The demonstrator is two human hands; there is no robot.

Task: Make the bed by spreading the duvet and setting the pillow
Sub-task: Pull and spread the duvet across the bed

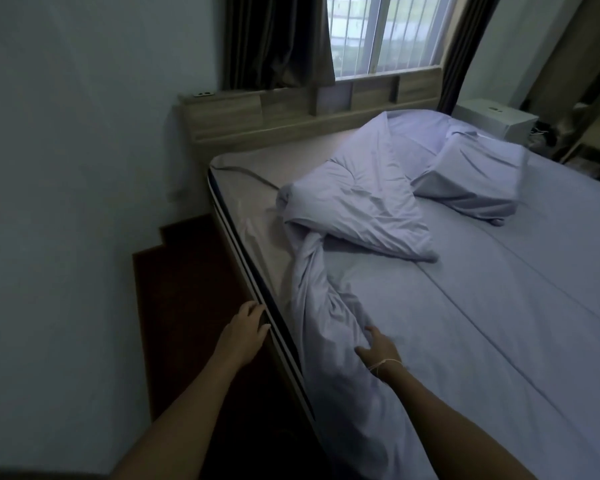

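A pale lilac duvet [361, 199] lies bunched and twisted on the left half of the bed, its tail running down toward the near edge. My right hand [376, 348] grips a fold of that tail. My left hand [246, 327] touches the side edge of the mattress [246, 216], fingers relaxed. A lilac pillow [471, 174] lies crumpled near the head of the bed on the right. Bare mattress shows at the upper left where the sheet is pulled back.
A wooden headboard [291, 112] with shelves stands under a window with dark curtains [278, 39]. A narrow dark floor strip [187, 289] runs between the bed and the left wall. A white bedside unit [499, 119] stands at the far right.
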